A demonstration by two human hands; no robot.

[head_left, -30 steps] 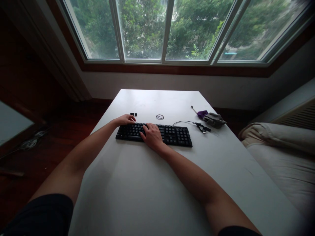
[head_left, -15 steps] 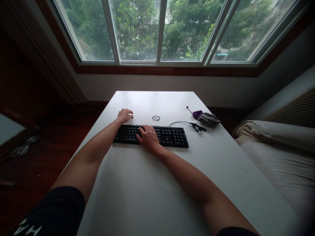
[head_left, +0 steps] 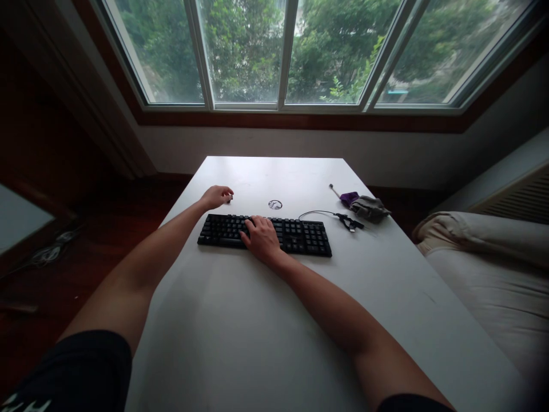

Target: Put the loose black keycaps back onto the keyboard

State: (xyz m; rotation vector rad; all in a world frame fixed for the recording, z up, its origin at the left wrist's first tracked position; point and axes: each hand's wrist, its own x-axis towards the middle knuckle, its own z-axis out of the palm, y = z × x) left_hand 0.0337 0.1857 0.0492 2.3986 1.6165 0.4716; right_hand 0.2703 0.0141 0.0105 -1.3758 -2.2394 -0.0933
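A black keyboard (head_left: 223,232) lies flat across the white table. My right hand (head_left: 262,236) rests over its middle, fingers spread on the keys and thumb apart. Just beyond the keyboard's far left edge, my left hand (head_left: 217,197) is closed in a pinch at the tabletop. Between its fingertips shows a small black piece (head_left: 230,199), too small to identify for certain. A round, black-rimmed thing with a pale pattern (head_left: 275,204) lies behind the keyboard, near neither hand's fingers.
A black cable with a USB plug (head_left: 350,223) lies right of the keyboard. Behind it are a purple and grey cloth (head_left: 368,208) and a thin brush-like stick (head_left: 334,189). A cream-covered seat (head_left: 480,274) stands right of the white table (head_left: 240,332); windows rise beyond.
My left hand and forearm have shifted slightly left and away, uncovering the keyboard's left end. My right hand stays on the keys. The whole view has shifted a little.
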